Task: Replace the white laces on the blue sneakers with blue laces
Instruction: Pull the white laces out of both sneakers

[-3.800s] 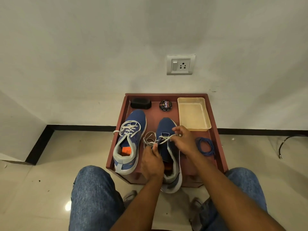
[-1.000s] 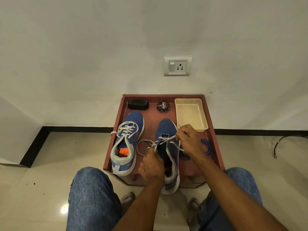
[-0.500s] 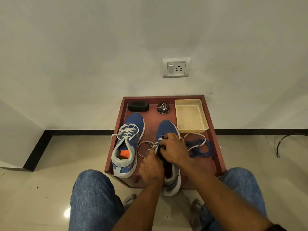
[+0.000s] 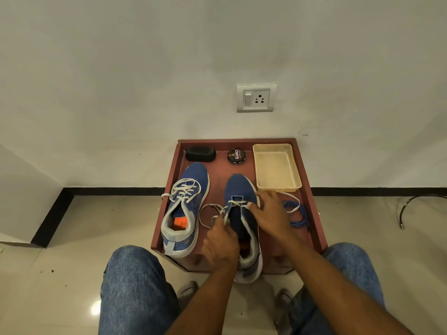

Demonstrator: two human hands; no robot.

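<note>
Lace point(image 4: 235, 203) white, half-loosened on our right sneaker point(image 4: 239, 189), our right hand point(image 4: 269, 215) fingers point(image 4: 251, 204) pinching it at an eyelet, left hand point(image 4: 221, 240) fingers gripping its other strand.

Soft, dim, even indoor light falls on the wall around the socket point(image 4: 257, 98), a small bright glare sits on the glossy floor point(image 4: 95, 309) far below-left of it, and wide-angle bending curves the skirting near the edges.
</note>
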